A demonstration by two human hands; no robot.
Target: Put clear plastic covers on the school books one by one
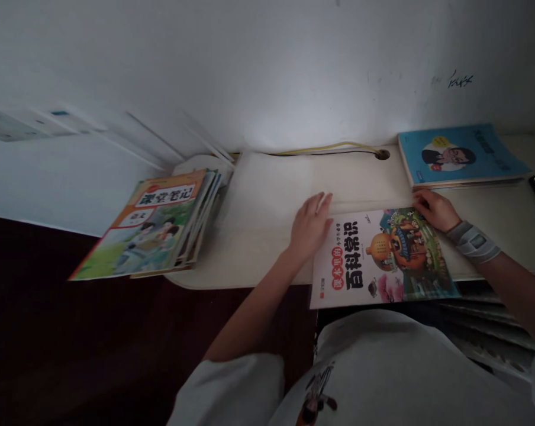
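A book with a white cover, bold Chinese characters and an orange gourd-shaped house (385,257) lies before me, turned sideways, with its near edge jutting past the table edge. At its far right corner, my right hand (437,211) has curled fingers gripping the cover's edge; a grey band circles that wrist. My left hand (310,229) rests by the far left corner, fingers stretched out and thumb close to the book's edge. Whether its palm touches the book I cannot tell.
A stack of books with a green and orange top cover (150,228) overhangs the table's left end. Blue books (463,155) lie at the back right. A yellow cable (338,145) runs along the wall to a hole in the white table (267,207).
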